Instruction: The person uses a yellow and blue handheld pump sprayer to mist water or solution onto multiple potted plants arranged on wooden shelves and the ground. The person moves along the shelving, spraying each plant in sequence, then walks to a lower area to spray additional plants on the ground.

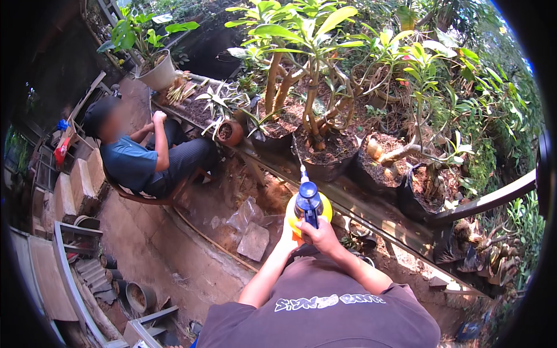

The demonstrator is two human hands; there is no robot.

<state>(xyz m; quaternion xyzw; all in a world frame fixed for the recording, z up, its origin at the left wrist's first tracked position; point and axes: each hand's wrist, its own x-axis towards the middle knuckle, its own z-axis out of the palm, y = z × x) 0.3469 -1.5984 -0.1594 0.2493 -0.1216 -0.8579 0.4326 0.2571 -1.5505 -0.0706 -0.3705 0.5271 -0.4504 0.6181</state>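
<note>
A yellow pump sprayer (326, 206) with a dark blue head is held in front of my chest, its thin nozzle pointing away from me toward the potted plants. My left hand (289, 235) supports the yellow bottle from its left side and below. My right hand (320, 232) is wrapped at the sprayer's blue handle, the thumb lying on it. Just beyond the nozzle stands a thick-stemmed plant (311, 108) in a black grow bag (330, 168). To its right, a swollen-based plant (375, 148) grows in another black bag.
A person in a blue shirt (130, 154) sits on a chair at the left, hands together. A long ledge (370, 222) carries the bags, a small terracotta pot (229, 132) and a white pot (157, 71). Stone blocks (253, 241), metal frames (65, 261) and empty pots (140, 296) lie around the ground.
</note>
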